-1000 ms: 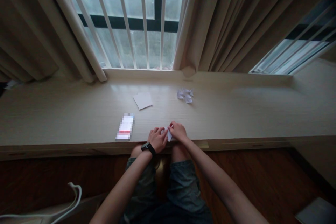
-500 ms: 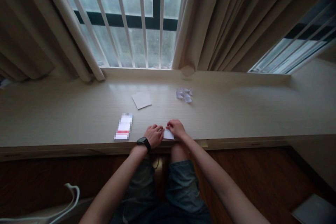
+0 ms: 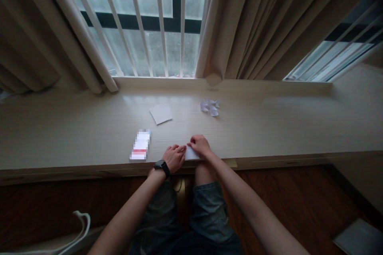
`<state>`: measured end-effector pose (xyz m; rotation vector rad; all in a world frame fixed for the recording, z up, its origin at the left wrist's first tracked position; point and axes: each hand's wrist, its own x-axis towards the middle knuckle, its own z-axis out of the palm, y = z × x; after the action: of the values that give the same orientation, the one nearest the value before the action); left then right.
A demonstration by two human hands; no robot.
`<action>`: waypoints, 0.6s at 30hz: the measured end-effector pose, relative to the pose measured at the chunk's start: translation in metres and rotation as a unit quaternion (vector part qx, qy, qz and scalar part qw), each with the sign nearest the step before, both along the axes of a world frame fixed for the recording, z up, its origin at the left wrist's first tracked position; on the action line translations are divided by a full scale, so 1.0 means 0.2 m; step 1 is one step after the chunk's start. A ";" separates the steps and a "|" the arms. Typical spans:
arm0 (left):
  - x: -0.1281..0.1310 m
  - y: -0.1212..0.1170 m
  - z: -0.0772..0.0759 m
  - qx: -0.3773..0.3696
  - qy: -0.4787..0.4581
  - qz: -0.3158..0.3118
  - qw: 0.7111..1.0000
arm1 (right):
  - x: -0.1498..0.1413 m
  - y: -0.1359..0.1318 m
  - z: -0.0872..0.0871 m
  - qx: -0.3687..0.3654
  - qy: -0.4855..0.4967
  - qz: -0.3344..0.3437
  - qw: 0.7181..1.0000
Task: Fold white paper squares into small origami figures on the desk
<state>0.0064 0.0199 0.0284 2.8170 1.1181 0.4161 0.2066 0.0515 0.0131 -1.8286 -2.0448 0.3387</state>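
Observation:
A small white sheet of paper (image 3: 192,154) lies at the desk's front edge between my hands. My left hand (image 3: 174,158), with a black watch on its wrist, rests at the paper's left side, its fingertips closed on that edge. From the right, my right hand (image 3: 200,144) has its fingers curled and pinched at the paper's upper edge. Farther back, a stack of white paper squares (image 3: 161,114) lies to the left. Several folded white paper pieces (image 3: 210,107) sit together to the right of the stack.
A phone (image 3: 140,144) with a lit, blurred screen lies left of my hands. The long pale desk (image 3: 269,127) runs under a barred window (image 3: 149,48) with beige curtains (image 3: 245,24). Below are my knees, a white curved strap (image 3: 85,223) and a wooden floor.
My left hand has shifted slightly left and down. My right fingers have moved a little left along the paper's upper edge, and more of the paper shows.

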 end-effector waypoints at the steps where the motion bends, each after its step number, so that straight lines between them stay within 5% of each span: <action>1: 0.00 0.00 0.00 0.000 0.001 0.000 1.000 | 0.00 0.01 0.00 -0.007 -0.005 -0.009 1.000; 18: -0.02 -0.02 -0.02 -0.004 -0.013 0.029 0.999 | 0.06 -0.01 0.06 -0.018 -0.110 -0.064 0.992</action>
<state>0.0028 0.0158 0.0251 2.7691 1.1946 0.4511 0.2177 0.0502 0.0244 -2.0892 -2.0583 0.1448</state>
